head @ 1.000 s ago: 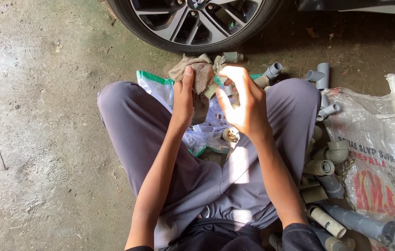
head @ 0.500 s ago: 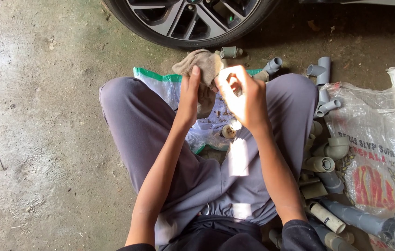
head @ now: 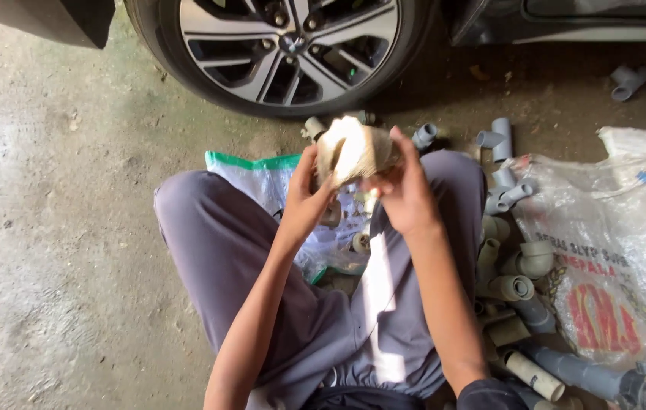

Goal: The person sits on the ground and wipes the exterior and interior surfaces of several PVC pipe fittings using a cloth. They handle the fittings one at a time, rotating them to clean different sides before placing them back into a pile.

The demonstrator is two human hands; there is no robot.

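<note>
Bare concrete floor [head: 57,228] lies open to the person's left, offering clear passage. Ahead, a car wheel [head: 281,45] closes off the way just beyond the raised hands. To the right, a heap of grey pipe fittings [head: 516,266] and a white woven sack [head: 619,250] crowd the ground beside the knee. A plastic bag [head: 262,178] fills the gap between the legs.

I hold a crumpled beige rag [head: 353,149] bunched into a loose ball, raised above my lap, just in front of the car wheel [head: 286,45]. My left hand [head: 309,199] grips its lower left side, my right hand [head: 405,193] pinches its right edge. It looks blurred; whatever it wraps, I cannot tell.
</note>
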